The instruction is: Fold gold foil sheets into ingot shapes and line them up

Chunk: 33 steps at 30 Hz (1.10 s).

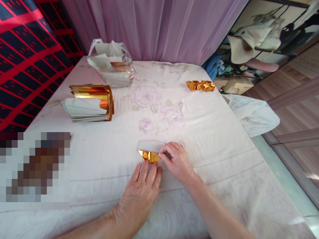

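Observation:
A partly folded sheet of gold foil paper (pixel 150 146) lies on the cloth-covered table before me. Its white back shows along the far side and shiny gold along the near side. My left hand (pixel 141 192) rests flat with spread fingers, the tips touching the paper's near edge. At the paper's right end, my right hand (pixel 178 162) pinches the edge between thumb and forefinger. Further left stands a curled stack of foil sheets (pixel 92 94), gold on one face and white on the other. Several folded gold foil pieces (pixel 200 85) lie in a row at the far right.
A clear plastic bag (pixel 113 64) with more paper sheets sits at the back left of the flowered tablecloth (pixel 211 132). Beyond the right edge are a white plastic bag (pixel 256 114) and a shelf holding a light hat (pixel 240 48). A blurred patch covers the left edge.

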Tool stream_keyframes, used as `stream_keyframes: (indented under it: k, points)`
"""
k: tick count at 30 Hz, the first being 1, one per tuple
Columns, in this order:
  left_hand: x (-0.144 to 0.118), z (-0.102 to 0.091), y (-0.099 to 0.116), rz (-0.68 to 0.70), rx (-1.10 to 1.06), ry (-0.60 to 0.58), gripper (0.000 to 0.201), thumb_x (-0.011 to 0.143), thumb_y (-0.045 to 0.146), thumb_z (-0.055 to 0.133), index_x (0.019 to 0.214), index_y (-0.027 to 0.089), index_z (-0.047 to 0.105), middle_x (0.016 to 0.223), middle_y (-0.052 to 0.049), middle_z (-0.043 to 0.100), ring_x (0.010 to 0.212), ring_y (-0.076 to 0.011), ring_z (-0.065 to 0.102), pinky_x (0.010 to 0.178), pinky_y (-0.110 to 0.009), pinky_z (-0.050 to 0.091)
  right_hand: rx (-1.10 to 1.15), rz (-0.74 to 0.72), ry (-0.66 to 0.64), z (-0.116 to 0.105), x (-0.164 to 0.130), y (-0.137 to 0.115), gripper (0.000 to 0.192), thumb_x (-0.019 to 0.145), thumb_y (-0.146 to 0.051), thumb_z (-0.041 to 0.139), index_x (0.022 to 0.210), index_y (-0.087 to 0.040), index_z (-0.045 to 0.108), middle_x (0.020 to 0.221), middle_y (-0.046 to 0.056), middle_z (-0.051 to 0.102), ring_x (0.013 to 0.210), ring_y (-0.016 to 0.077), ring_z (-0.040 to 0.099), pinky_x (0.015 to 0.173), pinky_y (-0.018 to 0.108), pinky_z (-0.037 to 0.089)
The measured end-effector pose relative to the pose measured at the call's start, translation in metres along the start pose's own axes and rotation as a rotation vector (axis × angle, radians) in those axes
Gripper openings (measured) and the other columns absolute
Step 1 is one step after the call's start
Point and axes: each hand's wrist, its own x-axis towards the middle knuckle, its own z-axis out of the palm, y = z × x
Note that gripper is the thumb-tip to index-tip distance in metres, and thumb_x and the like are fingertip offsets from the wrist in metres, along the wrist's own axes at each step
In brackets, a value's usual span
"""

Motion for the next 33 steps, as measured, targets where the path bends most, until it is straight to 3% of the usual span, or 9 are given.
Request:
stream_keyframes:
  k: [7,14,33]
  points:
    - [-0.001,0.002,0.0,0.006,0.007,-0.007,0.051,0.087,0.039,0.065,0.131,0.012,0.062,0.132,-0.012,0.062,0.12,-0.031,0.055,0.102,-0.044,0.041,-0.065,0.011,0.037,0.005,0.0,-0.005,0.017,0.078,-0.025,0.076,0.085,-0.023,0.061,0.086,0.0,0.067,0.086,0.0211,0.06,0.078,0.035,0.036]
    - [-0.001,0.002,0.0,0.006,0.001,-0.057,0.048,0.09,0.039,0.062,0.131,0.015,0.062,0.134,-0.012,0.061,0.122,-0.0305,0.054,0.101,-0.044,0.042,-0.071,0.053,0.055,0.008,0.004,-0.007,0.011,0.083,-0.024,0.071,0.081,-0.024,0.06,0.082,-0.001,0.067,0.082,0.0191,0.061,0.074,0.033,0.034]
    - [0.0,0.003,-0.002,0.019,-0.007,-0.043,0.047,0.092,0.04,0.059,0.131,0.014,0.061,0.132,-0.013,0.061,0.121,-0.0312,0.054,0.1,-0.044,0.043,-0.065,0.072,0.082,0.008,0.005,-0.006,0.01,0.085,-0.021,0.066,0.077,-0.024,0.06,0.078,-0.001,0.067,0.079,0.0181,0.062,0.073,0.033,0.036]
